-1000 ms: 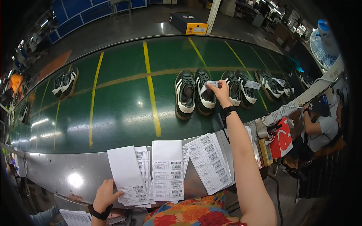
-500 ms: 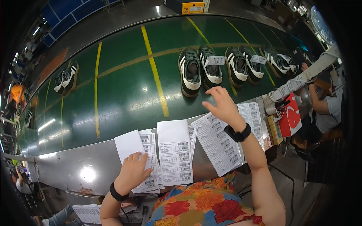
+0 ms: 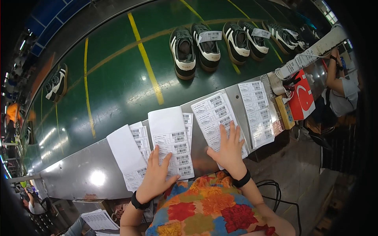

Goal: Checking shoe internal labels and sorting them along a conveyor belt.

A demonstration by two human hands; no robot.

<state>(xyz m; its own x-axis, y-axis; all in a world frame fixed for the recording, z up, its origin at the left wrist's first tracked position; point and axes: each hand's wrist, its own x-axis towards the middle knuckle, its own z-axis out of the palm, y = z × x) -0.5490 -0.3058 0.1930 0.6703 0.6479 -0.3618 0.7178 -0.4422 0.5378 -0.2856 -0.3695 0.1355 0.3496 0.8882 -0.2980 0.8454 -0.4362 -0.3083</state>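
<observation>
My left hand (image 3: 157,172) lies with fingers apart over the lower left edge of a stack of white barcode label sheets (image 3: 167,121), whose upper part is blank. My right hand (image 3: 230,152) rests with spread fingers on another stack of label sheets (image 3: 206,114) to the right. A further label stack (image 3: 117,146), its top also blank, lies left of my left hand. Beyond the sheets, on a green conveyor belt, stands a pair of black-and-white sneakers (image 3: 185,65); a white label (image 3: 210,36) lies across its right shoe.
More labelled sneakers (image 3: 236,47) stand farther right on the belt (image 3: 114,94), one pair (image 3: 57,83) far left. A label sheet under clear plastic (image 3: 258,114), a power strip (image 3: 284,112) and a red shoebox (image 3: 302,98) are at right. A co-worker's arm (image 3: 334,74) shows beyond.
My right hand has come back from near the sneakers onto the right label stack. My left hand has moved right, from the left stack to the middle one. The view has shifted.
</observation>
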